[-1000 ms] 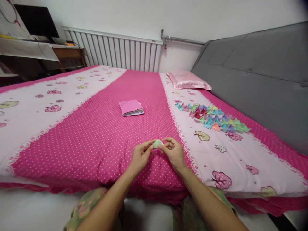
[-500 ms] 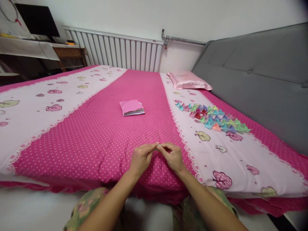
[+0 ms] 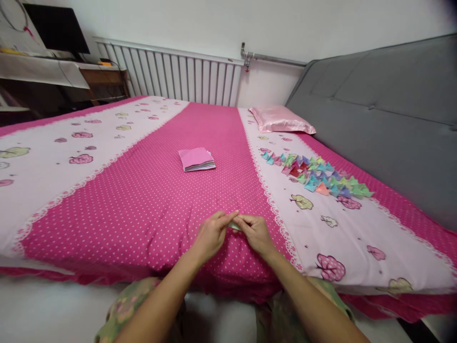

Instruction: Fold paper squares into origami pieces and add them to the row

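Observation:
My left hand point(image 3: 212, 233) and my right hand point(image 3: 256, 232) meet over the front edge of the bed, fingertips pinched together. Between them is a small piece of pale green folded paper point(image 3: 234, 226), mostly covered by the fingers. Beyond the hands, a stack of square paper sheets point(image 3: 196, 158) with a pink one on top lies on the bedspread. To the right, several small folded paper boats point(image 3: 316, 176) in many colours stand in rows on the white strip.
A pink pillow point(image 3: 281, 119) lies near the grey padded headboard point(image 3: 378, 109). A radiator point(image 3: 174, 71) runs along the far wall. The bed has a pink and white bedspread point(image 3: 143, 200). A desk with a monitor point(image 3: 57, 28) stands at the back left.
My fingers have shifted on the paper, and more of its pale green surface now shows between the hands. The stack and the folded boats stay where they were.

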Action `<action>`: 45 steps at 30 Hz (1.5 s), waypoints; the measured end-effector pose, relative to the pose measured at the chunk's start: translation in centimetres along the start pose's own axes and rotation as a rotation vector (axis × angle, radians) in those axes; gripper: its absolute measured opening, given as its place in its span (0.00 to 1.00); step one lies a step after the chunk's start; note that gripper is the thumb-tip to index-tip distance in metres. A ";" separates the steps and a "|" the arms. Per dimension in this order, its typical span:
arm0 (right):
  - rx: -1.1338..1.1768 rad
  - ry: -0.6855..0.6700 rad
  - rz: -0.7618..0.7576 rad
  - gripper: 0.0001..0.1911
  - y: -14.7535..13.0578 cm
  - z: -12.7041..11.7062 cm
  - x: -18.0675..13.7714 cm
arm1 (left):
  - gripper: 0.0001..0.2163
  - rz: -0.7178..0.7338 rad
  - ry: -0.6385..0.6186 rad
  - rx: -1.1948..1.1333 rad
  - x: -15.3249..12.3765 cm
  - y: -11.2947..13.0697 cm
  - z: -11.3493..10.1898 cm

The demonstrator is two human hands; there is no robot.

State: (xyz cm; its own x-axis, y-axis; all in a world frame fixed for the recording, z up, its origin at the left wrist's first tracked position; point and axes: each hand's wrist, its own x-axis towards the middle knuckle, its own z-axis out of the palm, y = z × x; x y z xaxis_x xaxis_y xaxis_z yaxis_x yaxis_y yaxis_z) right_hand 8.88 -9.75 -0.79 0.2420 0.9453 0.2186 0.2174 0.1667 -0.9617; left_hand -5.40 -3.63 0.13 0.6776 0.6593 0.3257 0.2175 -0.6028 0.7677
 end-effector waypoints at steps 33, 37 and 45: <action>0.370 0.105 0.293 0.17 -0.4 0.7 0.3 | 0.18 -0.356 0.129 -0.492 0.3 1.3 1.3; 0.356 0.098 0.285 0.18 -0.3 0.7 0.2 | 0.18 -0.326 0.189 -0.399 0.4 1.3 0.9; 0.568 -0.040 0.345 0.16 -0.7 0.5 0.3 | 0.17 -0.316 0.323 -0.333 0.4 0.9 0.7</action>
State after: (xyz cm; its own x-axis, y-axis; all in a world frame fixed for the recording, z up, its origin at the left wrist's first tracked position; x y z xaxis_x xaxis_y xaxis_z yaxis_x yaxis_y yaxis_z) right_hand 8.29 -9.44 -0.17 0.1708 0.9788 -0.1134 -0.4015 -0.0359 -0.9152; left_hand -4.44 -4.24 0.60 0.3545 0.9205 0.1642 0.1056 -0.2139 0.9711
